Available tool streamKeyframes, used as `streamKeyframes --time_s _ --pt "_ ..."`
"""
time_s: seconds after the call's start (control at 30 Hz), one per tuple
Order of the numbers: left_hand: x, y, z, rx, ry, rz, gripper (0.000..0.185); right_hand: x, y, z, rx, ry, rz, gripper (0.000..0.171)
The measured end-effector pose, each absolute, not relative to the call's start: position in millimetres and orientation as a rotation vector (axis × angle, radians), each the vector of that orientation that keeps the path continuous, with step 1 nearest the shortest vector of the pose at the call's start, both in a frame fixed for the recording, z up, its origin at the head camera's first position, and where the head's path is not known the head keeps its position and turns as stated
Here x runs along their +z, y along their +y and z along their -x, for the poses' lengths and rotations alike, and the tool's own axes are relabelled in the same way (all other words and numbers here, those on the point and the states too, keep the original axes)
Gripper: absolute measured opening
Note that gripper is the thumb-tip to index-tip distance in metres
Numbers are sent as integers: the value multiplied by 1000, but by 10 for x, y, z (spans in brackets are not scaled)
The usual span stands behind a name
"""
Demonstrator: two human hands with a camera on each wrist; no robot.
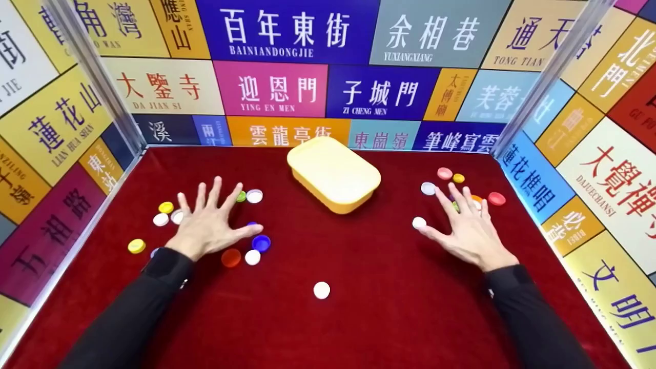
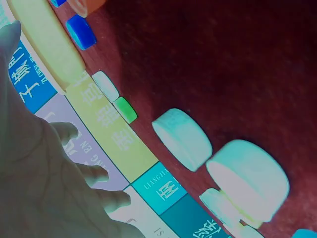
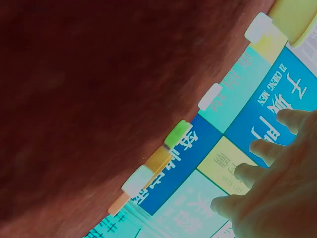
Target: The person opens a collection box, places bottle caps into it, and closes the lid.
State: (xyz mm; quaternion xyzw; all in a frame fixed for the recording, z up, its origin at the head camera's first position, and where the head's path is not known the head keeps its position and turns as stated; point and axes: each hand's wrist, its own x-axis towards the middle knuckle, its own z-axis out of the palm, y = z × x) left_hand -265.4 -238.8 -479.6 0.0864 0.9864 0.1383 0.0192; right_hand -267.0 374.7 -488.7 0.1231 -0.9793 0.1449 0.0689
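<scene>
My left hand is held palm down with fingers spread over a scatter of bottle caps. Near its thumb lie a blue cap, a white cap and an orange-red cap. A green cap is by its index fingertip, and a yellow cap lies to its left. On the other side, my right hand is likewise spread, partly hiding several caps. A white cap is at its thumb tip; a red cap and a pink cap lie beyond. Neither hand holds anything.
A pale yellow plastic box sits at the back middle of the red cloth surface. One white cap lies alone toward the front. Panels with printed signs wall in the back and both sides, with clear edge posts at the corners.
</scene>
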Motion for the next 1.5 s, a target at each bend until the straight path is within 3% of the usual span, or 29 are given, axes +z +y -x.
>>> streamKeyframes --time_s 0.4,0.97,1.5 --pt "-4724 -2105 2799 524 3066 -278 119 -4786 3476 2933 455 -2889 -457 100" --pt "-4670 -1310 3019 855 3003 -249 107 -4789 2922 3284 727 -2867 -471 92" --pt "-4648 -691 3161 1263 3003 -181 71 -4873 2454 3570 992 -2764 -442 74"
